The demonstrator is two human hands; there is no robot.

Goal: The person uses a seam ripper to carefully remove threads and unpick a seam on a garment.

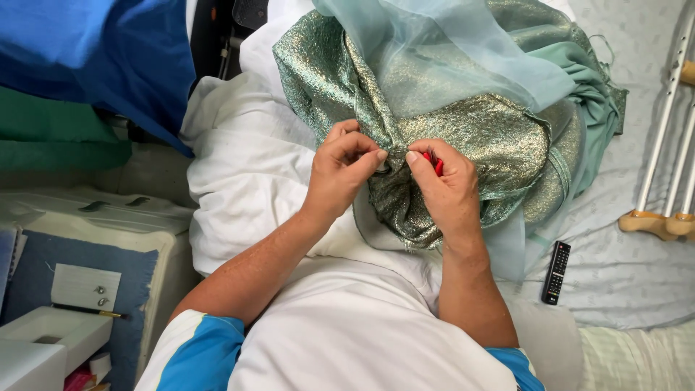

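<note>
A shiny green-gold metallic fabric (492,137) lies bunched over a white cloth on my lap, with pale sheer teal tulle (449,51) draped over its top. My left hand (346,170) pinches a fold of the metallic fabric between thumb and fingers. My right hand (447,185) faces it, fingers closed around a small red tool (436,165), of which only a sliver shows. The fingertips of both hands nearly meet at the same fold. What the red tool is I cannot tell.
A black remote control (556,272) lies on the pale bedsheet at right. Crutches (670,145) lean at the far right. A white sewing machine (43,340) stands at lower left. Blue cloth (108,51) and green cloth (51,137) hang at upper left.
</note>
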